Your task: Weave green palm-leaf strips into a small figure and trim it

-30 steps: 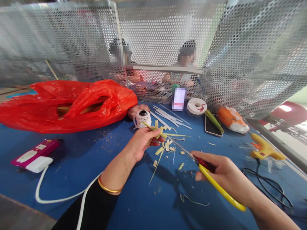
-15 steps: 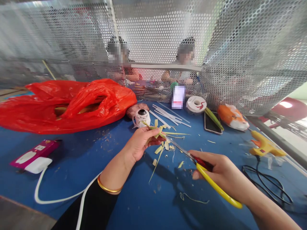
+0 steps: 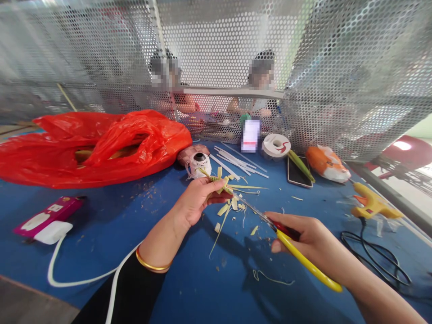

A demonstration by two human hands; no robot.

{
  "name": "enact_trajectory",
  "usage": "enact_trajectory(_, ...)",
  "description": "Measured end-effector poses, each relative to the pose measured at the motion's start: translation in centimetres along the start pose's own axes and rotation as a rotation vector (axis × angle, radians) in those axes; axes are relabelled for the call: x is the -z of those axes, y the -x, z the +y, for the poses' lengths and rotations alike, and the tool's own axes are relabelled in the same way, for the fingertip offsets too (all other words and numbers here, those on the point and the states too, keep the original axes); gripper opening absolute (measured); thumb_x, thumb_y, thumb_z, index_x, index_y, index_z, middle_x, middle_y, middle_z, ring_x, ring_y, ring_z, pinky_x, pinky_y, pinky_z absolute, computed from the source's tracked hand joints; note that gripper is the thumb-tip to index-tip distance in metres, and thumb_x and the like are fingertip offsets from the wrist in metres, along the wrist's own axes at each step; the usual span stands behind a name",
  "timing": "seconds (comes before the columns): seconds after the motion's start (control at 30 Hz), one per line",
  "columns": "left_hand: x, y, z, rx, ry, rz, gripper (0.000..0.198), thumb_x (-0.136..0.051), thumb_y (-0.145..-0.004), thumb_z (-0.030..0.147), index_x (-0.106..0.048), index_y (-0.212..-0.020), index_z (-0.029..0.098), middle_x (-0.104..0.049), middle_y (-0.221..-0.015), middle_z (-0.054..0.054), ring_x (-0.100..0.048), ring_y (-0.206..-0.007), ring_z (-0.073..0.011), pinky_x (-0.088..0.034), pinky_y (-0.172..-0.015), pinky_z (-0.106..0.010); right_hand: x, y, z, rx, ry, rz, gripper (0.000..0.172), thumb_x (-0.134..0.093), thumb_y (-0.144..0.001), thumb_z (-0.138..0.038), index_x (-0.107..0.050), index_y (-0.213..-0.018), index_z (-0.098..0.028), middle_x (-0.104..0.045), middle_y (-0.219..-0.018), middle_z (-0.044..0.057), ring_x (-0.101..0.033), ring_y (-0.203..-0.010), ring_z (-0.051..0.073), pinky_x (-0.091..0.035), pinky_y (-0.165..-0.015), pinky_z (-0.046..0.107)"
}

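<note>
My left hand [image 3: 194, 200] pinches a small woven piece of pale yellow-green leaf strips [image 3: 225, 182], with strip ends sticking out past the fingers. Its lower part is hidden by the thumb and fingers. In my right hand [image 3: 315, 238] are scissors [image 3: 305, 263] with yellow and red handles. Their narrow metal blades point up and left, the tips at the woven piece; whether they touch or cut it cannot be made out. Below the piece, leaf scraps [image 3: 223, 209] are scattered on the blue table [image 3: 195, 283]. A white thread spool [image 3: 200, 167] stands just behind my left hand.
Left lie a red plastic bag [image 3: 145, 135] and a purple box [image 3: 50, 217] beside a white cable [image 3: 84, 283]. Behind are white sticks [image 3: 238, 162], a lit phone [image 3: 250, 135], and a ribbon roll [image 3: 270, 146]. A yellow glue gun [image 3: 374, 204] rests right. Two people sit beyond the perforated screen.
Both hands keep nearly the same pose, the scissors' tips still at the woven piece. The whole view has shifted only slightly.
</note>
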State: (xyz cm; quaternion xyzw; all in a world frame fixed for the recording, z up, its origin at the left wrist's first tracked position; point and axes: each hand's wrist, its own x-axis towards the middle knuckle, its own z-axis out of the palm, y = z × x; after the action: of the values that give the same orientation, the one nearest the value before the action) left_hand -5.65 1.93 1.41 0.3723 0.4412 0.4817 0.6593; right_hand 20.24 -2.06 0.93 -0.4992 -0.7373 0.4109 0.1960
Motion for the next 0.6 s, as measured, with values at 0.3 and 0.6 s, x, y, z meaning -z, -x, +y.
enact_trajectory(0.3, -0.14, 0.00, 0.13, 0.009, 0.010, 0.030, 0.014, -0.072, -0.075, 0.024, -0.068, -0.081, 0.012, -0.074, -0.074, -0.010, -0.072, -0.069, -0.0181, -0.055, -0.065, -0.025, -0.03, -0.07, 0.08, 0.024, 0.027, -0.006, 0.054, -0.070, -0.077, -0.047, -0.066, -0.124, -0.020, -0.074, -0.098, 0.004, -0.064, -0.084, 0.020, -0.052, -0.076, 0.027)
enact_trajectory(0.6, -0.13, -0.05, 0.01, 0.007, 0.002, 0.012, 0.016, -0.073, -0.075, 0.025, -0.069, -0.081, 0.011, -0.074, -0.074, -0.010, -0.072, -0.068, -0.0174, -0.055, -0.064, -0.024, -0.03, 0.16, -0.01, 0.022, 0.045, -0.006, 0.051, -0.071, -0.077, -0.045, -0.067, -0.122, -0.022, -0.073, -0.092, 0.002, -0.063, -0.080, 0.019, -0.051, -0.072, 0.026)
